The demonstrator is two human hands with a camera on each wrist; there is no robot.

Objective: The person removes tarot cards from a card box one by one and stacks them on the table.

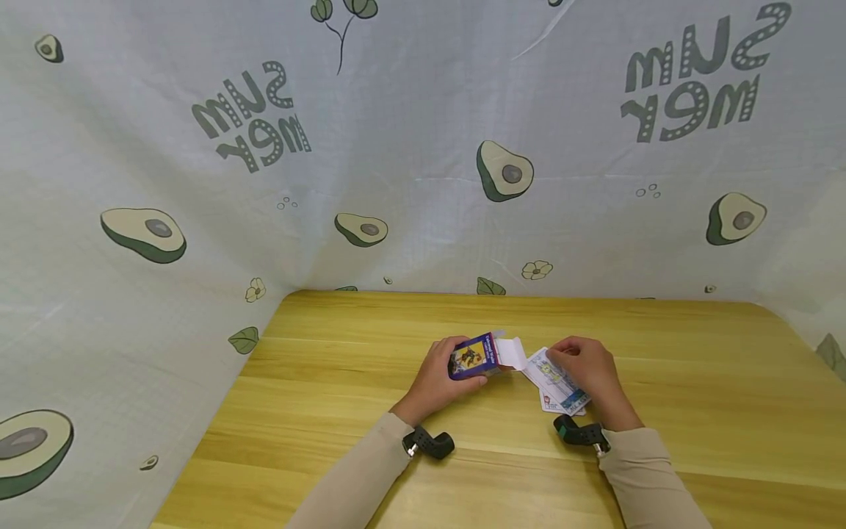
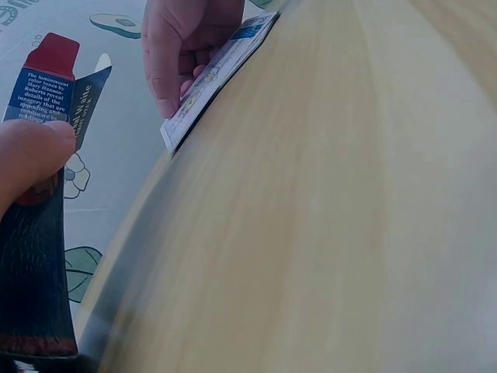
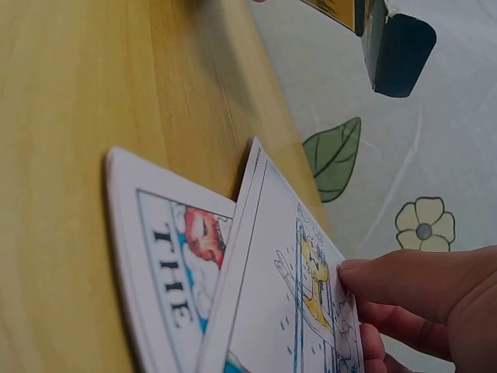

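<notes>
My left hand [image 1: 438, 380] grips a small blue and purple card box [image 1: 473, 357] with a yellow picture on its face. The box's white end flap [image 1: 512, 353] stands open toward the right. In the left wrist view, the left thumb [image 2: 35, 155] lies across the box's printed side. My right hand [image 1: 590, 369] pinches the edge of an illustrated card [image 3: 272, 287], thumb on top and fingers curled at its side. Beneath it, turned at an angle, another card [image 3: 159, 233] shows the word "THE" on the table. Whether more cards are stacked there I cannot tell.
The wooden table [image 1: 317, 411] extends around both hands. A pale cloth [image 1: 423, 110] printed with avocados, leaves and lettering hangs behind it and at the sides. Black wrist cameras, such as the left one [image 1: 432, 444], sit on both wrists.
</notes>
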